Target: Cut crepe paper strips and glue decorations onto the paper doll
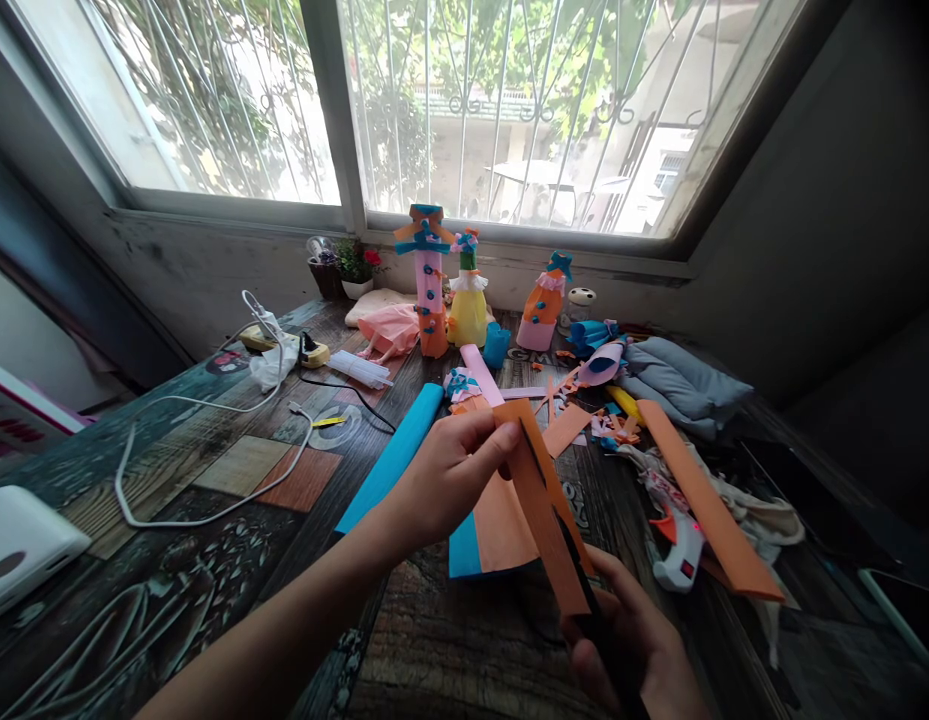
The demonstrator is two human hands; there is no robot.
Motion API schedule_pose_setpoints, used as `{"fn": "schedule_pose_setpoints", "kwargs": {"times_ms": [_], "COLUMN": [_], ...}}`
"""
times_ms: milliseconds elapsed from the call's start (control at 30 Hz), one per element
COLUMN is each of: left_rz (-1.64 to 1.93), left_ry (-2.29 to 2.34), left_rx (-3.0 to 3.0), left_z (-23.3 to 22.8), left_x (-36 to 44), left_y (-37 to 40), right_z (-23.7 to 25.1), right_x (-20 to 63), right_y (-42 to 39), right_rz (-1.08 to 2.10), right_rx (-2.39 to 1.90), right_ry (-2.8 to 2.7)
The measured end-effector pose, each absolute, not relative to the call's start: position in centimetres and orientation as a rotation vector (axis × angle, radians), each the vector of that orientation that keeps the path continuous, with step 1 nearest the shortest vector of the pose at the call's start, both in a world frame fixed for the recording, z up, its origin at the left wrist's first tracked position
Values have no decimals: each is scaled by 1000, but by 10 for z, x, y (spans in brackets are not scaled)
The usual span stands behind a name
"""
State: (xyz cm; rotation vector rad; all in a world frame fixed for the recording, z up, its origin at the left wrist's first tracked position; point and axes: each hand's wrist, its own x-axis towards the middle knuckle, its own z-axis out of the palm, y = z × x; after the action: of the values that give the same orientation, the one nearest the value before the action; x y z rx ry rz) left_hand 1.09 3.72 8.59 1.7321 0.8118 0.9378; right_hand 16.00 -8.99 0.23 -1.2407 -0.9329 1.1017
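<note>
My left hand [445,475] pinches the top end of a folded orange paper strip [543,500] held above the table. Low at the front, my right hand [633,640] grips black scissors [595,620] whose blades run up along that strip. Under the strip lie flat orange [501,525] and blue paper sheets [464,555]. A rolled blue sheet [396,450] lies just left of my left hand.
Decorated paper-covered bottles [428,280] stand by the window. A white glue gun [678,550], a long orange strip [708,505], paper scraps and grey cloth [678,380] lie to the right. White cables [209,410], glue sticks [363,368] and a white device [21,545] occupy the left.
</note>
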Motion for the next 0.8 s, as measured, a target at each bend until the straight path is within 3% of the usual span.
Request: {"fn": "schedule_pose_setpoints", "kwargs": {"times_ms": [800], "left_rz": [905], "left_ry": [724], "left_rx": [1744], "left_z": [82], "left_x": [14], "left_y": [35], "right_z": [8], "right_x": [157], "right_y": [-88], "right_rz": [1075], "right_rx": [-1273], "right_ry": [-965]}}
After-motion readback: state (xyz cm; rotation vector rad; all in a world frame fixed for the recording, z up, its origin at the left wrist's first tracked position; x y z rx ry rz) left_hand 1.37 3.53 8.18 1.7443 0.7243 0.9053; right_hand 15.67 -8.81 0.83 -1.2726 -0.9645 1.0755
